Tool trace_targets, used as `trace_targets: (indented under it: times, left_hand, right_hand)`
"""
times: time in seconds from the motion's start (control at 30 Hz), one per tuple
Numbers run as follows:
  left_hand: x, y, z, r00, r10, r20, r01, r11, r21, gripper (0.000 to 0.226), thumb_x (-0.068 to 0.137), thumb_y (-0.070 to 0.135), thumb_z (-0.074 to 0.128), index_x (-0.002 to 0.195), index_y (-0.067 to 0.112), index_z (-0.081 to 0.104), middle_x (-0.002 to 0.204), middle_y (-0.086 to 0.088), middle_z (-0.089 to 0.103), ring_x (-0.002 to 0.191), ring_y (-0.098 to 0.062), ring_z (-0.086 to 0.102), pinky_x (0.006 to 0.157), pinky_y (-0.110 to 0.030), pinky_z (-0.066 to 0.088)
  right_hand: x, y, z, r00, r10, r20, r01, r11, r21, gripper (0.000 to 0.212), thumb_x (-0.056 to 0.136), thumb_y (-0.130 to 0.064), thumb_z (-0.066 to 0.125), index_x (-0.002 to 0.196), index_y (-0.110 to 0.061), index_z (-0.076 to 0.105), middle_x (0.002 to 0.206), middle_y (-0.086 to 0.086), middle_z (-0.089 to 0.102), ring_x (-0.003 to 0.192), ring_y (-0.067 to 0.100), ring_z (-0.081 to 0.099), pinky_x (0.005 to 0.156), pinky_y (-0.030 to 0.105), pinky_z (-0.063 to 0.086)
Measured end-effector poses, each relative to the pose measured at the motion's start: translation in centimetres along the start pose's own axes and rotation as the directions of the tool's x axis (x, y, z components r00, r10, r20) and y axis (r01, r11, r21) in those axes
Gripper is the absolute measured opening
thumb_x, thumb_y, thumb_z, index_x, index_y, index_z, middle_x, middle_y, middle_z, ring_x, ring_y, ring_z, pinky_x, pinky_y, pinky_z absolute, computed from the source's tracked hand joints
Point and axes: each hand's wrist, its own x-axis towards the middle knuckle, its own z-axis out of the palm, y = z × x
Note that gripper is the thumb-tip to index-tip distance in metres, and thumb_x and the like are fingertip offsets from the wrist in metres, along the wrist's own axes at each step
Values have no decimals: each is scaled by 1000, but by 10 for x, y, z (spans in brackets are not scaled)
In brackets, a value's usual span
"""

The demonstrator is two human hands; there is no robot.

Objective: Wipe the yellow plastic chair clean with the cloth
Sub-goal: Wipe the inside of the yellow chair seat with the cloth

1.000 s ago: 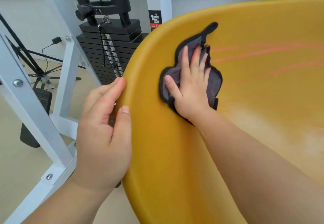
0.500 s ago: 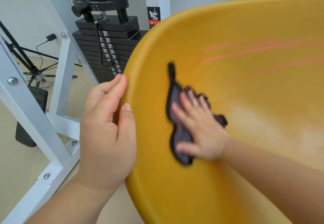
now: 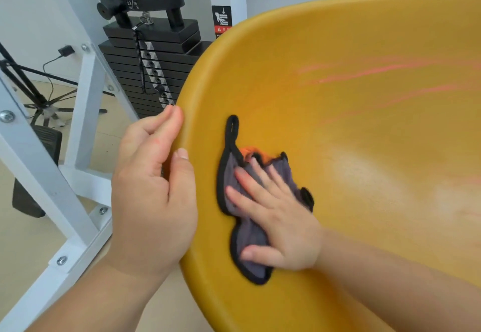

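So the yellow chair [image 3: 351, 128] is filling most of the view, tipped so its curved inside is facing the camera. The left hand [image 3: 152, 199] is gripping the chair's left edge, thumb lying on the inner side and the fingers wrapping around the back of the rim. The right hand [image 3: 276, 217] is lying flat with fingers spread, pressing a grey cloth [image 3: 248, 230] against the inside of the shell, just beside that left edge. It isn't clutching the cloth, just pinning it under the palm and fingers. The cloth has black trim, and its little black hanging loop [image 3: 232, 126] is sticking up above the fingers, lying on the plastic. There are faint pinkish-red streaks [image 3: 364, 74] sitting higher up on the chair, well apart from the cloth. Behind the chair on the left, a black weight stack [image 3: 151, 71] is standing inside a white metal frame [image 3: 86, 113], on a pale floor [image 3: 23, 240].
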Motion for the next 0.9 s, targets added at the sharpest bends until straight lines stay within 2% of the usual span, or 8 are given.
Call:
trace_targets:
  times: [0.1,0.23,0.33,0.5,0.6,0.67,0.8,0.9]
  left_hand:
    - [-1,2,-2,1000,-4,23,3,1000,18,46,97,8,48,144,10,53,137,5,50,130,1,46,111,-28,39]
    - [-1,6,0,998,39,39,-43,993,113,47,97,3,48,144,2,51,140,-6,50,132,-7,42,112,-9,27]
    - [-1,6,2,999,39,26,-41,992,121,47,97,4,48,143,1,51,140,-4,48,133,-9,42,112,-9,27]
    - [-1,5,2,999,32,17,-34,992,118,47,97,6,47,144,4,52,140,4,45,131,0,39,113,-12,29]
    - [-1,5,0,999,23,31,-26,995,98,48,96,8,47,144,6,52,140,6,45,132,0,40,114,-18,32]
    - [-1,5,-1,999,20,42,-23,995,93,49,97,8,47,145,7,51,140,6,45,132,-1,41,113,-19,32]
    - [-1,7,0,999,36,37,-40,994,106,48,96,4,48,143,3,52,138,3,46,131,-1,40,111,-8,26]
    - [-1,6,2,999,38,25,-41,992,115,47,95,3,47,143,1,52,138,1,46,132,-3,41,112,-9,27]
  right_hand:
    - [-14,91,-10,971,237,-22,-237,947,-215,88,87,-88,18,160,-42,3,169,2,-1,157,35,-2,118,72,8]
    - [-11,155,-43,631,742,-227,-775,591,-225,95,83,-91,15,160,-39,-6,169,1,-18,154,31,-21,120,67,-7]
    - [51,117,-30,448,838,-312,-875,483,41,89,90,-82,16,161,-34,-9,169,4,-19,153,38,-21,118,69,-6]
    - [103,40,-24,779,570,-262,-553,821,142,78,96,-70,18,161,-35,-7,169,-8,-17,155,30,-20,120,60,-9]
    - [80,67,-33,901,387,-195,-413,903,-116,87,90,-78,23,161,-37,-5,169,-8,-12,156,29,-15,121,66,-1]
    - [62,114,-49,814,528,-241,-578,776,-253,95,83,-85,25,161,-38,-2,171,-3,-8,156,33,-11,119,70,2]
    - [47,162,-76,444,801,-401,-890,446,-95,104,82,-90,23,162,-31,-6,170,7,-14,154,40,-16,117,72,-1]
    - [87,121,-52,523,765,-377,-830,558,-19,98,86,-81,16,163,-24,-2,170,11,-8,153,46,-12,118,71,2]
